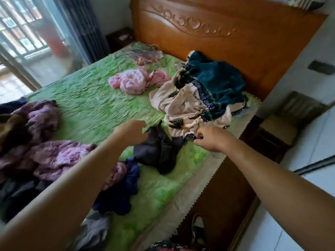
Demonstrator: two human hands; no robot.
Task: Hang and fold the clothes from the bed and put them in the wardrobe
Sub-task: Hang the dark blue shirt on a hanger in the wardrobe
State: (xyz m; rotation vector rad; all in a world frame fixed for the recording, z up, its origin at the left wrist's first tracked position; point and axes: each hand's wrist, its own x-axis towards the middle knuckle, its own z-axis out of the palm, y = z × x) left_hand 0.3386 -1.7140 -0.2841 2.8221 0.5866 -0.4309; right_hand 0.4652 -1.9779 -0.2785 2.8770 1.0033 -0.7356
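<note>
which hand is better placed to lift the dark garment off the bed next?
Right, probably. The right hand is already pinched on an edge of the dark garment, while the left hand is curled beside its raised corner, with no grip showing.

Green-covered bed (pixel 87 107) strewn with crumpled clothes (pixel 157 151)

Clothes lie scattered on a bed (pixel 87 109) below its headboard (pixel 226 33), a garment (pixel 159 151) at the near edge between two hands (pixel 131 132), a blanket (pixel 204 91) behind it to the right, a heap (pixel 41 151) at left and hangers (pixel 139 53) at the far corner.
</note>
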